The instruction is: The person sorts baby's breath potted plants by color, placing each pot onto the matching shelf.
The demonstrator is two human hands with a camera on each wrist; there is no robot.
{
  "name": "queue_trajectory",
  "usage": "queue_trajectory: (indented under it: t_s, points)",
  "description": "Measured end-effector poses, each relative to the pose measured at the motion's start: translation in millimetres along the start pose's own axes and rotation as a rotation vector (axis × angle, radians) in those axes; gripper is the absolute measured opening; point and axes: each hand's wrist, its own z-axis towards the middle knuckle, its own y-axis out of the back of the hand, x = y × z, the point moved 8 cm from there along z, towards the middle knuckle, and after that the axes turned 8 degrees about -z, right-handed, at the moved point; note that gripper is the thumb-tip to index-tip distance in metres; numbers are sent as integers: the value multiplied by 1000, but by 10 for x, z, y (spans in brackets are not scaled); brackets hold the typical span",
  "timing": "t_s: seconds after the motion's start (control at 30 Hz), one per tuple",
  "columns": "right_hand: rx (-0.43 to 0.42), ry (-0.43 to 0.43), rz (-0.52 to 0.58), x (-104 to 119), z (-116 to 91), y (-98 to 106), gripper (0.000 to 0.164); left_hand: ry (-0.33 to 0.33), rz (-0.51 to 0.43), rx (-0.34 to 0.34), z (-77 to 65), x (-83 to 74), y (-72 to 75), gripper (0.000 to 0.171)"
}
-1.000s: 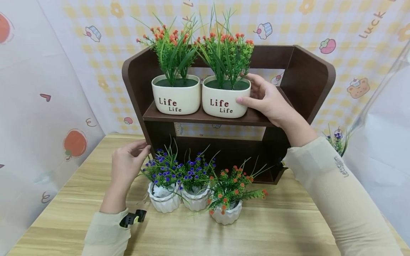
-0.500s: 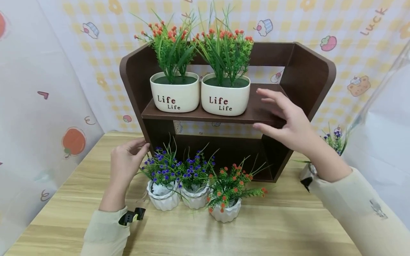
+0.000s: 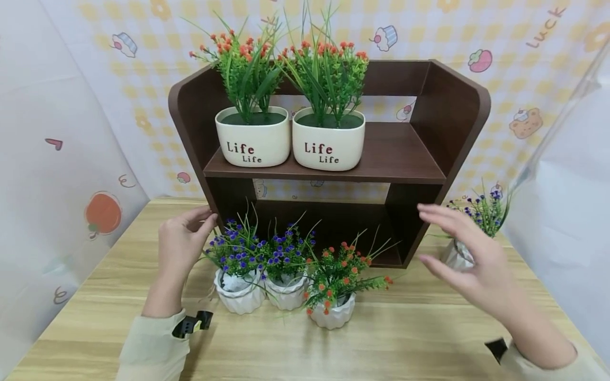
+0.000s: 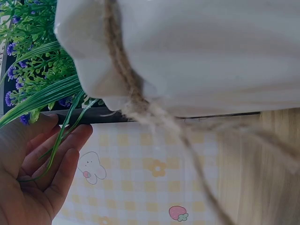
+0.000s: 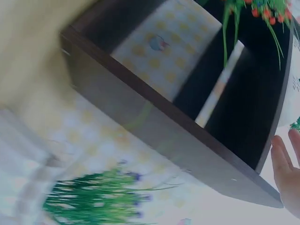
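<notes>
A dark brown two-tier shelf (image 3: 391, 151) stands on the table. My left hand (image 3: 183, 238) grips the front edge of its left side panel, thumb and fingertips right at the edge; grass blades cross its fingers (image 4: 70, 140) in the left wrist view. My right hand (image 3: 469, 259) is in the air off the shelf's right side, fingers extended and thumb apart, holding nothing. Side by side on the upper tier are two cream "Life" flower pots, the left pot (image 3: 254, 145) and the right pot (image 3: 329, 148), both with artificial orange flowers.
In front of the shelf stand two white fluted pots with purple flowers, a left one (image 3: 238, 296) and a middle one (image 3: 286, 293), and one with orange flowers (image 3: 333, 312). Another purple-flowered pot (image 3: 459, 254) is beyond my right hand. Twine (image 4: 119, 51) circles one white pot.
My right hand has let go of the right cream pot and moved right and down, away from the shelf. The left hand stays at the side panel.
</notes>
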Motion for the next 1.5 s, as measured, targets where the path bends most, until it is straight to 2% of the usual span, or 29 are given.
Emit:
queue_trajectory:
  t_s: [0.07, 0.17, 0.37, 0.57, 0.73, 0.9, 1.03, 1.17, 1.37, 1.5]
  points:
    - [13, -24, 8, -5, -181, -25, 61, -4, 3, 2, 3, -2, 1, 18]
    - [75, -86, 0, -23, -424, -128, 48, -16, 9, -9, 21, -2, 14, 18]
    - [221, -171, -12, -23, -737, -378, 64, -6, 7, -8, 28, 20, 14, 18]
    - [299, -198, 36, -6, -912, -567, 54, -2, -5, 4, 14, 17, -10, 18]
    - [405, -198, 54, 6, -963, -765, 49, -13, -11, 0, 25, 12, -9, 18]
    - [529, -265, 38, -36, -987, -927, 42, -10, -23, 2, 22, 28, -13, 18]
    - [615, -306, 49, -67, -989, -1034, 44, -10, -26, 0, 14, 41, -10, 18]
    - [645, -296, 85, -74, -961, -1109, 48, -6, -28, -1, 11, 36, -9, 18]
    - [646, -292, 182, -134, -903, -1208, 53, 9, -28, 5, 9, 35, -9, 19]
    - [657, -302, 204, -174, -893, -1272, 56, 12, -30, 9, 10, 34, -12, 18]
